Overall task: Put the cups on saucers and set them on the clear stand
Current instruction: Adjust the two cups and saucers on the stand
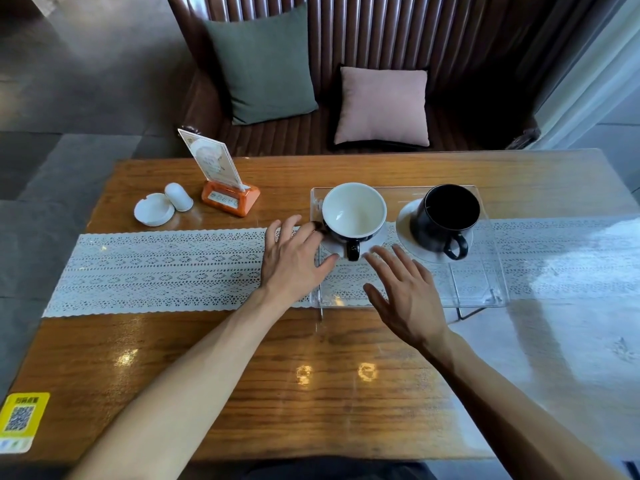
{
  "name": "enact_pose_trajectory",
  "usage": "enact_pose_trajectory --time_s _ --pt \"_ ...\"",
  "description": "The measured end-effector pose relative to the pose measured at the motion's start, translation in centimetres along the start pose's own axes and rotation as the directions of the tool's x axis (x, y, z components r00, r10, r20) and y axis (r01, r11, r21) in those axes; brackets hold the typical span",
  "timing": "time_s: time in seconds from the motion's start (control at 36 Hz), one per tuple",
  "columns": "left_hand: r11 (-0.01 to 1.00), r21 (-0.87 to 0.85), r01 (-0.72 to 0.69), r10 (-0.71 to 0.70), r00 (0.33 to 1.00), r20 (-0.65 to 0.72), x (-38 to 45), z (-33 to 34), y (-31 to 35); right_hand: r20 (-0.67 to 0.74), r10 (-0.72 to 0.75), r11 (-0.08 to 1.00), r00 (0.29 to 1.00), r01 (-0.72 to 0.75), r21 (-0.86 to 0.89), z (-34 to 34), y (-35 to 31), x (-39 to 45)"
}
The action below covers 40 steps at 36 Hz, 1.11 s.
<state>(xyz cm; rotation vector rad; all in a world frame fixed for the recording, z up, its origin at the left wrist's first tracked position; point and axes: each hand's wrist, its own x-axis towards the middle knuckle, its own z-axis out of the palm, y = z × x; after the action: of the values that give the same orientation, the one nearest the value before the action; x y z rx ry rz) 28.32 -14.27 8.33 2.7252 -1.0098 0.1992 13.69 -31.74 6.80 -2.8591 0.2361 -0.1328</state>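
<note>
Cups point(354, 211) on saucers (atop clear stand point(485, 285)); both hands' fingers point(313, 233) spread, empty, beside.

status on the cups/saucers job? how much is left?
Looks nearly done. Both cups sit on saucers on the clear stand: the all-black cup on its saucer at right, the white-lined cup at left. In hand: nothing gripped; the left hand is open with fingertips at that cup's saucer, and the right hand hovers open. Left: at most a final nudge.

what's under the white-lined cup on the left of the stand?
A white saucer sits under the cup, on the clear stand. The cup hides the saucer's centre. Lace runner shows through the stand.
</note>
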Motion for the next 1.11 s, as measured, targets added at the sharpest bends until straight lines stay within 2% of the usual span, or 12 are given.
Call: enact_pose_trajectory --time_s 0.72,0.83,0.94,1.11 --pt "1.000 0.018 -0.019 0.018 0.999 0.046 0.2 -0.3 -0.3 0.010 0.008 0.999 1.000 -0.007 -0.031 0.2 0.3 -0.2" --pt "1.000 -0.020 -0.005 0.005 1.000 0.027 -0.2 -0.2 -0.4 0.005 0.008 1.000 1.000 -0.008 -0.029 0.1 0.2 -0.4" --pt "0.999 -0.022 -0.044 0.045 0.998 0.032 -1.0 -0.5 -0.3 0.032 0.016 0.999 0.999 -0.014 -0.046 0.1 0.2 -0.6" --pt "0.992 0.062 -0.113 0.107 0.990 0.091 -2.5 -1.1 -0.1 0.063 0.021 0.998 0.998 -0.018 -0.057 0.0 0.2 -1.0"
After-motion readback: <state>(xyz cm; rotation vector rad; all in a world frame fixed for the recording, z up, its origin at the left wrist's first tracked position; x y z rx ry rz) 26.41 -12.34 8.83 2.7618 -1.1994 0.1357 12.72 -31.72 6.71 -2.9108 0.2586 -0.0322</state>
